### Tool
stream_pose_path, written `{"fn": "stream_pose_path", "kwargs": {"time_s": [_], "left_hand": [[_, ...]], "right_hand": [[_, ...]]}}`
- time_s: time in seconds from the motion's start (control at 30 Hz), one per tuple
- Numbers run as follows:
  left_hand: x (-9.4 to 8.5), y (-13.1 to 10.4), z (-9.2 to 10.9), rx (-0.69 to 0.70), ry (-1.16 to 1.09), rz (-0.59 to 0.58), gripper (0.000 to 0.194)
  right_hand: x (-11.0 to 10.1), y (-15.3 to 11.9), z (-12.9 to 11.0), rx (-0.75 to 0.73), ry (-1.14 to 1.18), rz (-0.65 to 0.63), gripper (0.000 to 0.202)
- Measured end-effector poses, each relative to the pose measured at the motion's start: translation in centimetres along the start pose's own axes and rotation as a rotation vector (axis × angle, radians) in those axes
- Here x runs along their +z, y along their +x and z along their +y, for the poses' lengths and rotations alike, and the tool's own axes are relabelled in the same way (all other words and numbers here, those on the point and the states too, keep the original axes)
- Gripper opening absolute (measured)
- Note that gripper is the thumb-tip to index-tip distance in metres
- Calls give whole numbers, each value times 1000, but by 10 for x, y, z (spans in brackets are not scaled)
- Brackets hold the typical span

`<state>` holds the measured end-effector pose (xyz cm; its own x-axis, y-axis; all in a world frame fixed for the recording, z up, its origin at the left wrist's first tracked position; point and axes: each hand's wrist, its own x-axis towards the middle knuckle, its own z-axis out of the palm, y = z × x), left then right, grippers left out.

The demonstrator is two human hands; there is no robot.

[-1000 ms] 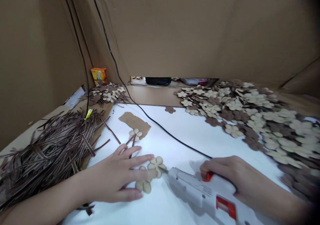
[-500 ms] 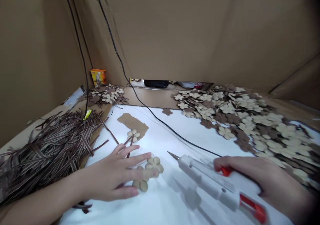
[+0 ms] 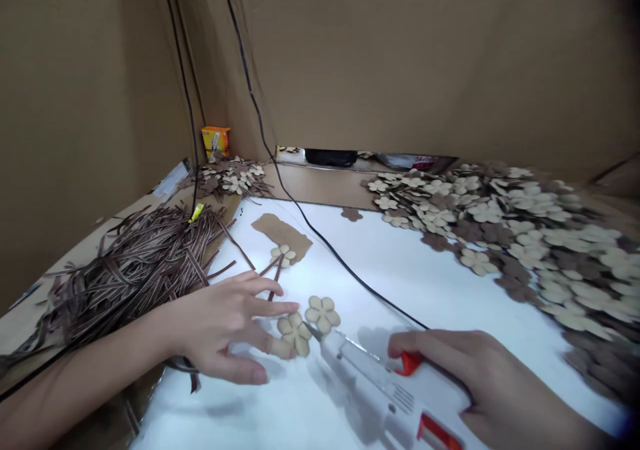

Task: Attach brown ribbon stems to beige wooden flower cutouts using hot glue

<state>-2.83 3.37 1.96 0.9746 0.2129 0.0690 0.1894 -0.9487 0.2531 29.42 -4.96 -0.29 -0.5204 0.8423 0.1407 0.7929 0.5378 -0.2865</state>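
My right hand (image 3: 463, 363) is wrapped round a white hot glue gun (image 3: 370, 377) with a red trigger. Its metal nozzle reaches the right edge of a beige flower cutout (image 3: 295, 335). My left hand (image 3: 230, 327) lies open over the white board, fingers spread, with fingertips at that flower's left side. Just behind it is a second beige flower (image 3: 323, 313), close to the nozzle. Farther back, another flower (image 3: 283, 257) with brown strips on it rests partly on a torn piece of brown cardboard (image 3: 295, 237).
Brown stitched strips (image 3: 145, 270) are heaped at left. Beige and brown flower cutouts (image 3: 500, 223) form a large pile at right; a smaller pile (image 3: 237, 177) sits back left by an orange box (image 3: 216, 141). A black cord (image 3: 345, 263) crosses the white board (image 3: 390, 257). Cardboard walls (image 3: 375, 57) surround it.
The glue gun has moved left, bringing its nozzle to the flower by my left hand. My left fingers have drawn back, uncovering both beige flowers. The whole view has shifted slightly.
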Motion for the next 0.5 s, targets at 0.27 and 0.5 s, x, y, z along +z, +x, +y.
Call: {"fn": "stream_pose_path", "kwargs": {"time_s": [0.27, 0.5], "left_hand": [[9, -3, -9, -11, 42, -27, 38], [8, -3, -11, -33, 5, -48, 37]], "right_hand": [[14, -2, -2, -4, 51, -37, 55], [10, 5, -8, -46, -18, 24, 54]]}}
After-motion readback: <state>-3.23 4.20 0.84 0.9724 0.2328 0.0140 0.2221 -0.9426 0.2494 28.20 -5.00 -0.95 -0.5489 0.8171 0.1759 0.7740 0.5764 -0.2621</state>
